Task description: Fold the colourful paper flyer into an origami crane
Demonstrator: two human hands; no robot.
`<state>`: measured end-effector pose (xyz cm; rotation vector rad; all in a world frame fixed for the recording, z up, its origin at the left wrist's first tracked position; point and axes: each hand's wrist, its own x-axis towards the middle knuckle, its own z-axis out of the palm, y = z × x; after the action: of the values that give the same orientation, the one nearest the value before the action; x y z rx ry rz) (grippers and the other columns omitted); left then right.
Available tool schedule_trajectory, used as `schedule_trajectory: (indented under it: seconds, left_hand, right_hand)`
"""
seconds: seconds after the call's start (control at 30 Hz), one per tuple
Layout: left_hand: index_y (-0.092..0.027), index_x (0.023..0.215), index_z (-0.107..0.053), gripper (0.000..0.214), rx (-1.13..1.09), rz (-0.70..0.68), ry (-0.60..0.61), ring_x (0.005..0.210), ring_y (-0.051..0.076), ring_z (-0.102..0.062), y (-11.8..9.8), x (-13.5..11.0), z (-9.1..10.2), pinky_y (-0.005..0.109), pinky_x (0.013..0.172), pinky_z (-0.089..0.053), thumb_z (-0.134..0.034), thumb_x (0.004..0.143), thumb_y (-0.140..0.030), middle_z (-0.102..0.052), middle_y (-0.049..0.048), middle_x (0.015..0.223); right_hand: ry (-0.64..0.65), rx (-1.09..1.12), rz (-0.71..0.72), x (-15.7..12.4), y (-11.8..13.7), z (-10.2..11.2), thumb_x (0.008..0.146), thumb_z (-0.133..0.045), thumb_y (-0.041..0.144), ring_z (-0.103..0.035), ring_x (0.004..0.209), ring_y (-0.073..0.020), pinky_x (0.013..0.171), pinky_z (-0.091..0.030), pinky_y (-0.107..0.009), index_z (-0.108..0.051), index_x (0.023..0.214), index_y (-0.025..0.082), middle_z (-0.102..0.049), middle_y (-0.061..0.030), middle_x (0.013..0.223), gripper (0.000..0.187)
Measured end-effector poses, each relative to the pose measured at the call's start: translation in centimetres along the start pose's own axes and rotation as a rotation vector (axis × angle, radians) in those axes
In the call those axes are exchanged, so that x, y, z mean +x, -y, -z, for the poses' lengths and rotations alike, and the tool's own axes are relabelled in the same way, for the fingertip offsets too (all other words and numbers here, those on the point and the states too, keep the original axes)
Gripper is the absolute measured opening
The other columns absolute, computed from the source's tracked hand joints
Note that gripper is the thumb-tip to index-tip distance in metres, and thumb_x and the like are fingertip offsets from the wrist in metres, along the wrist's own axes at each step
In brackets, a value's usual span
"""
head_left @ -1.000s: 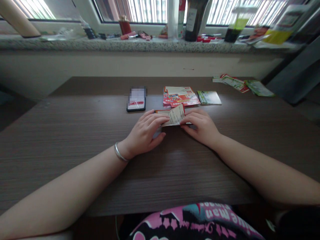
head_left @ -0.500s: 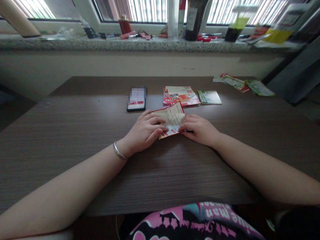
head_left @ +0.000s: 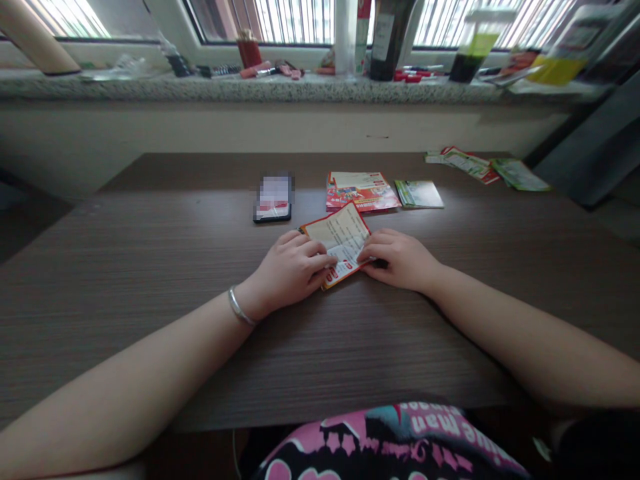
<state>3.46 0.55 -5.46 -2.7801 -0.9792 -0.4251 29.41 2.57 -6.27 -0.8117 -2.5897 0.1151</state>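
A printed leaflet (head_left: 345, 230), cream with red edges and a crease across it, lies tilted between my hands over the table. My left hand (head_left: 297, 267) grips its lower left side, thumb and fingers closed at the edge. On the right side, my right hand (head_left: 397, 259) pinches the leaflet's edge between thumb and fingers. Just behind it rests a stack of red and cream leaflets (head_left: 363, 193). Beside that stack is a smaller pile of green and white cards (head_left: 420, 195).
A phone (head_left: 273, 199) lies behind my left hand on the brown table (head_left: 125, 267). Green and red leaflets (head_left: 473, 165) are spread at the back right corner. Bottles, jars and small items stand on the stone windowsill (head_left: 300, 90) beyond.
The leaflet has turned, its lower left corner coming nearer to me and its top corner shifting left. My left hand has moved slightly toward me; my right hand stays nearly in place.
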Motion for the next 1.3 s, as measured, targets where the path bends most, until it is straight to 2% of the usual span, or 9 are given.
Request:
schedule_trajectory:
  seconds: [0.2, 0.3, 0.6, 0.73, 0.93, 1.07, 1.3]
  left_hand:
    - [-0.021, 0.114, -0.067, 0.027, -0.155, -0.01, 0.018, 0.104, 0.022, -0.057, 0.1, 0.0, -0.6, 0.038, 0.093, -0.047, -0.05, 0.094, -0.029, -0.062, 0.0093, 0.111]
    - [-0.021, 0.116, -0.065, 0.028, -0.211, -0.004, 0.039, 0.108, 0.022, -0.057, 0.0, 0.1, -0.7, 0.038, 0.095, -0.048, -0.049, 0.095, -0.03, -0.06, 0.01, 0.116]
    - [-0.026, 0.119, -0.065, 0.029, -0.234, -0.061, 0.053, 0.11, 0.023, -0.058, -0.2, 0.3, -0.1, 0.042, 0.097, -0.048, -0.051, 0.094, -0.031, -0.063, 0.0074, 0.118]
    - [-0.023, 0.117, -0.065, 0.028, -0.299, -0.112, 0.036, 0.113, 0.022, -0.057, -0.3, 0.4, -0.1, 0.042, 0.101, -0.046, -0.05, 0.094, -0.027, -0.062, 0.0102, 0.118]
    - [-0.021, 0.12, -0.062, 0.029, -0.315, -0.139, 0.055, 0.117, 0.024, -0.055, -0.2, 0.2, -0.5, 0.042, 0.102, -0.047, -0.048, 0.095, -0.025, -0.057, 0.0128, 0.124]
    - [-0.024, 0.124, -0.062, 0.032, -0.308, -0.164, 0.067, 0.119, 0.024, -0.053, -0.2, 0.1, -0.6, 0.042, 0.102, -0.046, -0.047, 0.095, -0.025, -0.056, 0.0122, 0.125]
    - [-0.032, 0.131, -0.057, 0.037, -0.274, -0.22, 0.106, 0.125, 0.026, -0.048, -0.4, 0.2, -0.4, 0.047, 0.108, -0.04, -0.048, 0.095, -0.027, -0.055, 0.0091, 0.126]
  right_hand:
    - [0.006, 0.009, 0.101, 0.2, 0.3, 0.0, 0.089, -0.058, 0.028, -0.06, 0.09, -0.0198, 0.08, -0.048, -0.035, -0.071, 0.092, 0.023, -0.07, -0.0056, 0.093, 0.015]
    - [-0.001, 0.002, 0.101, 0.2, 0.4, 0.0, 0.091, -0.055, 0.028, -0.06, 0.09, -0.02, 0.081, -0.048, -0.035, -0.071, 0.093, 0.022, -0.07, -0.0061, 0.093, 0.017]
    - [-0.06, -0.033, -0.032, 0.2, 0.5, -0.1, 0.09, -0.055, 0.024, -0.061, 0.086, -0.02, 0.076, -0.047, -0.033, -0.069, 0.091, 0.021, -0.071, -0.0058, 0.089, 0.014]
    - [-0.078, -0.036, -0.123, 0.3, 0.3, -0.3, 0.087, -0.058, 0.024, -0.062, 0.083, -0.0197, 0.075, -0.047, -0.032, -0.069, 0.092, 0.021, -0.071, -0.0055, 0.088, 0.012]
    - [-0.093, 0.059, -0.174, 0.3, -0.3, -0.6, 0.086, -0.06, 0.023, -0.062, 0.09, -0.021, 0.083, -0.048, -0.037, -0.068, 0.089, 0.021, -0.071, -0.0051, 0.09, 0.009]
    - [-0.176, 0.111, -0.176, 0.4, -0.5, -0.7, 0.084, -0.062, 0.022, -0.061, 0.096, -0.0211, 0.09, -0.048, -0.041, -0.067, 0.086, 0.021, -0.07, -0.0055, 0.096, 0.006]
    - [-0.255, 0.179, -0.333, 0.2, -0.5, -1.0, 0.082, -0.064, 0.023, -0.057, 0.113, -0.0239, 0.099, -0.045, -0.046, -0.065, 0.086, 0.02, -0.061, -0.0111, 0.12, 0.005]
